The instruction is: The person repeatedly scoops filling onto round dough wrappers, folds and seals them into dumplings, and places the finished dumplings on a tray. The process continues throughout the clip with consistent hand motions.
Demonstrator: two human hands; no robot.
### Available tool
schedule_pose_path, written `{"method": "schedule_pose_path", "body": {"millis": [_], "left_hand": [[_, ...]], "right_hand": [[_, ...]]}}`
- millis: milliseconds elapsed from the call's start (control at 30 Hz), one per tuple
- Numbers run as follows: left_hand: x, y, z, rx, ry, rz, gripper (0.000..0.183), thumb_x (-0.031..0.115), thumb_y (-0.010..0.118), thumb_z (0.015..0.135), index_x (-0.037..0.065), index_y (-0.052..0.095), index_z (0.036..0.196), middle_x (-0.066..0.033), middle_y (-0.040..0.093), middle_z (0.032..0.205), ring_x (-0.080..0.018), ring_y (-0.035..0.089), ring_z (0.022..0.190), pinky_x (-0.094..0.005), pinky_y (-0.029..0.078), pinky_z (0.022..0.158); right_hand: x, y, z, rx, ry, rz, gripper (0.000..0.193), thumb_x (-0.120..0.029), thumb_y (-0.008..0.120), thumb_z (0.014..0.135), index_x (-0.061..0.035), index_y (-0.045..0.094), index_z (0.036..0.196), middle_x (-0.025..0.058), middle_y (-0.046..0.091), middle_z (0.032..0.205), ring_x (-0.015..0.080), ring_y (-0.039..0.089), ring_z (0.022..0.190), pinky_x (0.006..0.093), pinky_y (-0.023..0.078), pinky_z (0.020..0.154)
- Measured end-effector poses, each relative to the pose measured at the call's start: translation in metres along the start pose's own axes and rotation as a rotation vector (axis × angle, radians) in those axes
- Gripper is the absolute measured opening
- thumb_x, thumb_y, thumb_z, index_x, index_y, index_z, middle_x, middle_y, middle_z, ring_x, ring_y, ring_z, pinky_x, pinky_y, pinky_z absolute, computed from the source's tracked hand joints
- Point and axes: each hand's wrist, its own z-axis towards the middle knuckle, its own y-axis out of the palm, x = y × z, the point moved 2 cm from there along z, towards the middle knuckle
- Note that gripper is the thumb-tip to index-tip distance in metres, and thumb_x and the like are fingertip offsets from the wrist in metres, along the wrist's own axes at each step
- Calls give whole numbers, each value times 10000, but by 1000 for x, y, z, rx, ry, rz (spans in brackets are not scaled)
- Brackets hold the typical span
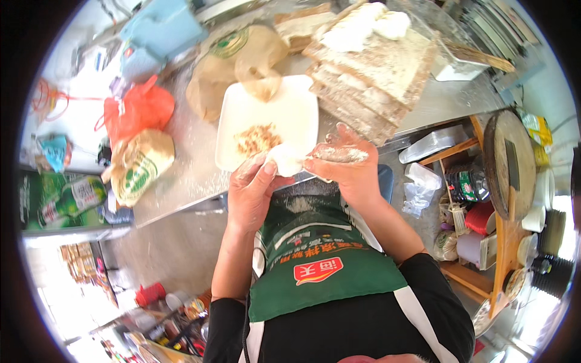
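Floury hands [302,172] around dough [285,160]

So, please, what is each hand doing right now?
Left hand: closed on the white dough piece.
Right hand: floury, also closed on the dough piece.

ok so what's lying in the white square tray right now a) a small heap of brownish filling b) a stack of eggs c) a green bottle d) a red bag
a: the white square tray holds only a small heap of brownish filling, just beyond the piece of dough that both hands pinch.
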Motion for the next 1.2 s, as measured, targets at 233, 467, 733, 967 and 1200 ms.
{"method": "schedule_pose_path", "body": {"millis": [233, 467, 733, 967, 1200], "left_hand": [[52, 67, 67, -68, 254, 480, 201, 68, 615, 873, -49, 643, 1034, -73, 629, 980, -137, 611, 886, -275, 531, 764], [63, 159, 175, -156, 927, 1226, 291, 287, 677, 802, 68, 687, 992, -87, 638, 884, -199, 586, 801, -307, 468, 732], [18, 180, 243, -109, 965, 1666, 276, 341, 661, 794, 94, 699, 910, -117, 670, 820, -294, 608, 850, -386, 458, 752], [28, 193, 235, -207, 812, 1859, 286, 251, 602, 829, 20, 615, 998, -174, 649, 941, -324, 594, 949, -435, 462, 833], [51, 138, 200, -64, 1097, 1319, 239, 239, 594, 812, 23, 637, 906, -211, 632, 868, -370, 587, 870, -458, 453, 798]], "right_hand": [[0, -20, -23, 324, -135, -36, 196, 26, 705, 767, 75, 606, 929, 38, 632, 878, 64, 546, 750, 195, 456, 668], [6, -42, -35, 311, -140, -112, 130, 39, 686, 763, 85, 625, 869, 89, 631, 922, 86, 531, 846, 220, 453, 708], [3, -64, -35, 342, -217, -210, 223, 34, 692, 748, 88, 577, 932, 88, 635, 913, 98, 553, 808, 226, 448, 728], [20, -70, -33, 339, -197, -212, 275, 30, 696, 750, 97, 554, 975, 70, 641, 915, 70, 534, 826, 218, 442, 698], [17, -64, -37, 354, -102, -222, 290, 76, 661, 775, 65, 537, 1037, 75, 648, 909, 64, 564, 759, 188, 463, 636]]}}
